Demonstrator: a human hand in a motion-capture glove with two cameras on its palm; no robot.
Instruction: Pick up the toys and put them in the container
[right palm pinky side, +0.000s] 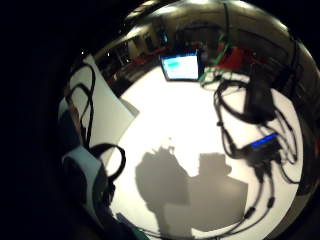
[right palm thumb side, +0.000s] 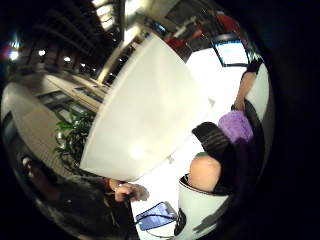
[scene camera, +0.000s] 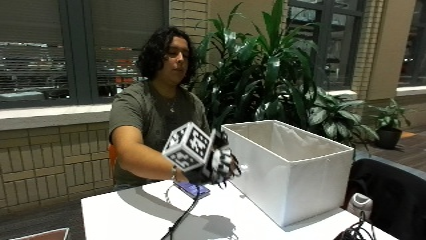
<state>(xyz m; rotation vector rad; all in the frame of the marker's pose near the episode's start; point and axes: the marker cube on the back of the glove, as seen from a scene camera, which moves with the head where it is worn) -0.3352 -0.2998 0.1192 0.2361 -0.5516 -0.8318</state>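
At the table (scene camera: 126, 215), a seated person holds the gloved right hand (scene camera: 216, 167) raised above the white top, just beside the near end wall of the white container (scene camera: 293, 175). In the thumb-side palm view a purple toy (right palm thumb side: 236, 126) sits against the palm with fingers (right palm thumb side: 216, 137) curled round it, close to the container wall (right palm thumb side: 150, 110). A phone (scene camera: 192, 189) lies on the table under the hand. Little-finger view shows the tabletop, cables (right palm pinky side: 250, 125) and a lit screen (right palm pinky side: 181, 66).
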